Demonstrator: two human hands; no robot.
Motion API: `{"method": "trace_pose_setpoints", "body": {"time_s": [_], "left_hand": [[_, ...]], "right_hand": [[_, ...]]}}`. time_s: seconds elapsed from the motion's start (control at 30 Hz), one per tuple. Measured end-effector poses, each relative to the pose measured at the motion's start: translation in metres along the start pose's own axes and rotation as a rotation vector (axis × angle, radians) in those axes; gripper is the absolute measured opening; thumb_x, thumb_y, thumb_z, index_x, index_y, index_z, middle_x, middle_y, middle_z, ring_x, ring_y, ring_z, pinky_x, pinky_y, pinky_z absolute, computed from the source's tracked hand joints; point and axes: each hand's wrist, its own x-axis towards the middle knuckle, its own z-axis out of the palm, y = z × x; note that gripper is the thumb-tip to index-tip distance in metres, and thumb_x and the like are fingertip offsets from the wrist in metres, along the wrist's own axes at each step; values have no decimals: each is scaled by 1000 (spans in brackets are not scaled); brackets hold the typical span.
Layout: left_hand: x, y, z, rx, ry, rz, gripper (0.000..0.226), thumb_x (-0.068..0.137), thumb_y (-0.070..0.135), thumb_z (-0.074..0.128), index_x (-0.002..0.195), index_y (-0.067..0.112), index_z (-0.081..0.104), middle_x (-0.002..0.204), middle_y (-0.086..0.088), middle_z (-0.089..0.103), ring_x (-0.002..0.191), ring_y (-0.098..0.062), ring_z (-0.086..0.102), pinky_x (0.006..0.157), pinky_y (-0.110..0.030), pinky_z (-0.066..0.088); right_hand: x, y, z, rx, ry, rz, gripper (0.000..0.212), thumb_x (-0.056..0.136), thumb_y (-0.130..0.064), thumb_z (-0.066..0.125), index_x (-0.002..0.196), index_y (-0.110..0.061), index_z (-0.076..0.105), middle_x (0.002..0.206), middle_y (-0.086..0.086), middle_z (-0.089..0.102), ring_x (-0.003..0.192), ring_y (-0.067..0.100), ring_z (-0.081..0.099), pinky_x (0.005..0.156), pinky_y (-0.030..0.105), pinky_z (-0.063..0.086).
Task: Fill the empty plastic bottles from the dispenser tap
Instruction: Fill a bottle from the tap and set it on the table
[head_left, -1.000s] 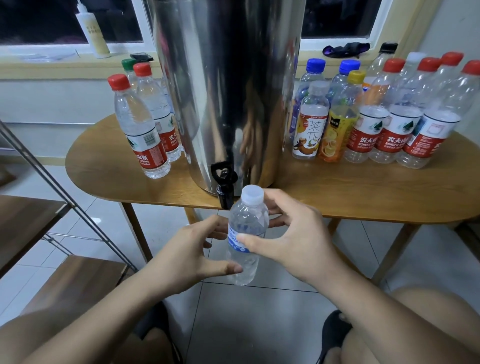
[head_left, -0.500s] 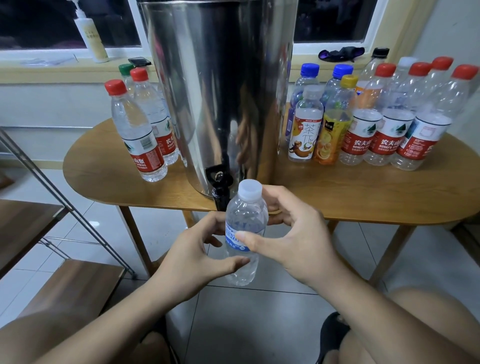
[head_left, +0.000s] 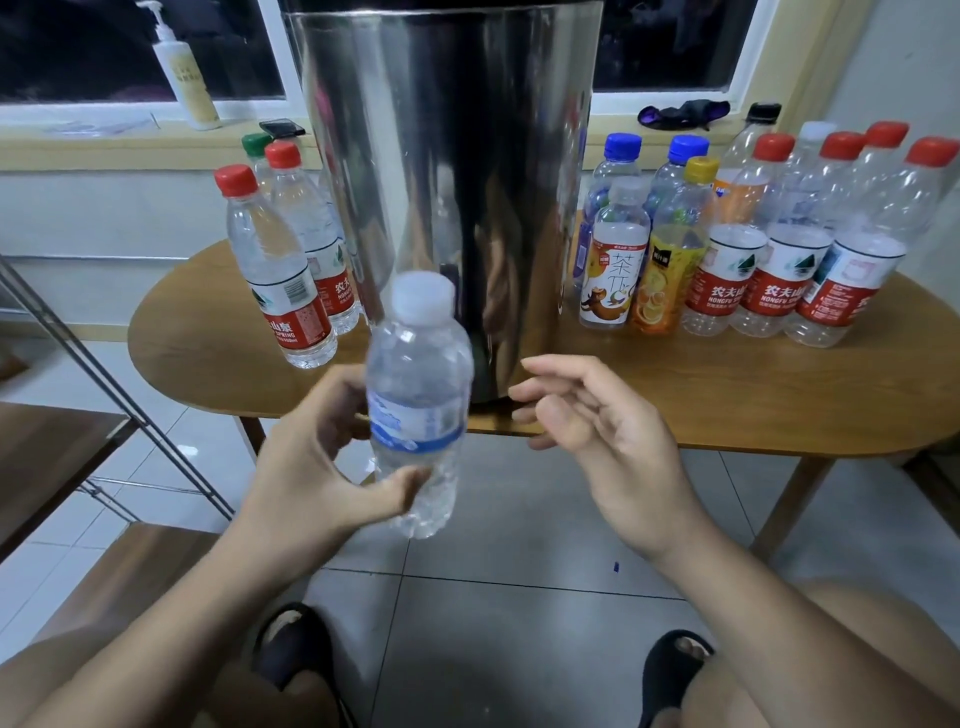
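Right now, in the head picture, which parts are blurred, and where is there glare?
Head view: the small clear white-capped plastic bottle in the left hand is smeared by motion; the tall shiny steel dispenser shows streaky reflections; the yellow window sill bends under the wide lens.

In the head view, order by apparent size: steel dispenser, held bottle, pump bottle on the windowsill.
1. steel dispenser
2. held bottle, though nearness to the camera enlarges it
3. pump bottle

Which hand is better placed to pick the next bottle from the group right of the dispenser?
Probably the right hand: it is open and free, on the same side as that group of bottles. The left hand grips the white-capped bottle.
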Motion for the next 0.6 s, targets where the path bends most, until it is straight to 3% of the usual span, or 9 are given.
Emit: {"method": "trace_pose_setpoints", "body": {"time_s": [0.1, 0.23, 0.37, 0.43, 0.6], "left_hand": [[10, -3, -13, -49, 83, 13, 68, 78, 22, 92, 137, 7, 62, 127, -9, 76, 119, -37, 72, 106, -63, 56], [22, -2, -29, -26, 185, -5, 71, 78, 25, 98, 136, 6, 61, 126, -6, 77, 117, -31, 74, 103, -42, 61], [39, -12, -40, 17, 275, -25, 64, 76, 37, 92, 129, 14, 64, 122, -2, 79, 113, -31, 75, 99, -60, 60], [48, -21, -46, 60, 298, -45, 58, 79, 36, 93, 127, 22, 65, 123, 0, 79, 113, -32, 75, 100, -65, 58], [67, -41, -51, 146, 357, -110, 51, 85, 24, 94, 127, 23, 66, 120, 4, 78, 107, -26, 75, 98, -56, 61]], "right_hand": [[4, 7, -2, -58, 50, 34, 30, 101, -48, 70, 123, -28, 74, 114, 4, 78, 110, 26, 75, 90, 51, 64], [8, 16, -5, -106, 82, 50, 17, 104, -37, 73, 117, -28, 76, 109, 2, 79, 106, 26, 76, 88, 52, 64], [11, 19, -5, -92, 99, 75, 10, 103, -25, 73, 113, -23, 76, 103, 3, 78, 100, 25, 77, 81, 41, 65], [12, 20, -4, -106, 103, 81, 10, 103, -21, 73, 112, -23, 77, 102, 4, 78, 98, 25, 77, 80, 42, 65], [13, 28, -2, -161, 125, 84, 9, 102, -22, 77, 109, -27, 77, 99, 2, 79, 98, 27, 76, 89, 58, 62]]}}
